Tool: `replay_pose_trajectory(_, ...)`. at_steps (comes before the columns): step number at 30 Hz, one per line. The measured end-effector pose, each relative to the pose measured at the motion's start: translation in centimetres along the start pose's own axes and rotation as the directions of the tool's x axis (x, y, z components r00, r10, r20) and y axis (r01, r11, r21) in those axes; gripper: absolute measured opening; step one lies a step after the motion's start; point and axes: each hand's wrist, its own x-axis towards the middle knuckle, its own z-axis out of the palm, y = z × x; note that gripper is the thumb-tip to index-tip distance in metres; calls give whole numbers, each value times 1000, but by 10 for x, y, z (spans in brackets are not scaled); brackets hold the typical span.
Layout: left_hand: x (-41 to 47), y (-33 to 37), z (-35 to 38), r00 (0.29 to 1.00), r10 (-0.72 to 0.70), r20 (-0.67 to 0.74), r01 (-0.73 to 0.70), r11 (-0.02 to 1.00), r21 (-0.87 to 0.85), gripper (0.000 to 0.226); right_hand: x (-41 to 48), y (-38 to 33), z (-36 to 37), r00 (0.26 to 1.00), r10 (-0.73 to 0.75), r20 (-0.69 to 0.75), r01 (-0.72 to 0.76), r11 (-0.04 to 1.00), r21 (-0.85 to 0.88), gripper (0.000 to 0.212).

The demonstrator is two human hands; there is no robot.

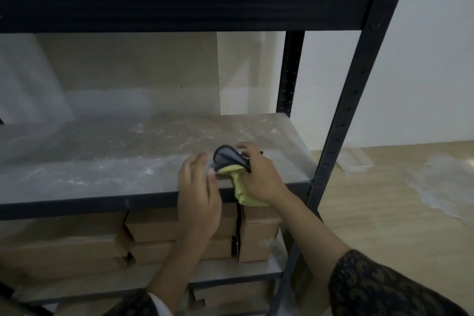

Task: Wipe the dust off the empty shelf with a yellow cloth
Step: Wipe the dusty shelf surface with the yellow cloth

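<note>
Shelf: the dusty grey shelf (102, 161) spans the middle of the rack, streaked with pale dust.
Yellow cloth: the yellow cloth (239, 187), dark grey on one side, is bunched at the shelf's near edge, right of centre, with its yellow end hanging over the lip.
Right hand: the right hand (259, 174) grips the cloth with curled fingers.
Left hand: the left hand (200, 187) has loosely bent fingers and its thumb at the cloth's left edge; whether it pinches is unclear.
Below: cardboard boxes (179, 228) are stacked on the lower shelf.

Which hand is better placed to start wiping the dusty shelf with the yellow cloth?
Right. The right hand grips the yellow cloth at the front edge of the shelf, with the dusty surface just ahead. The left hand sits beside the cloth; whether it holds any is unclear.
</note>
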Motion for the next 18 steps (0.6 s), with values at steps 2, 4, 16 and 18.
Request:
replay_pose_trajectory(2,12,31,14,992,41,120,-36,998,-44,40,-7,-1,-18,998,36,-52,-27,987,157,48)
replay_pose_trajectory(4,19,49,31,964,16,265,-23,1000,21,41,-19,3,-33,927,-9,-376,82,981,178,37)
replay_pose_trajectory(16,20,50,75,833,79,547,-335,860,386,47,-27,91,-56,746,51,-664,85,982,171,62)
replay_pose_trajectory(18,27,49,79,798,119,591,-375,865,332,45,-21,97,-52,729,54,-682,109,975,193,47)
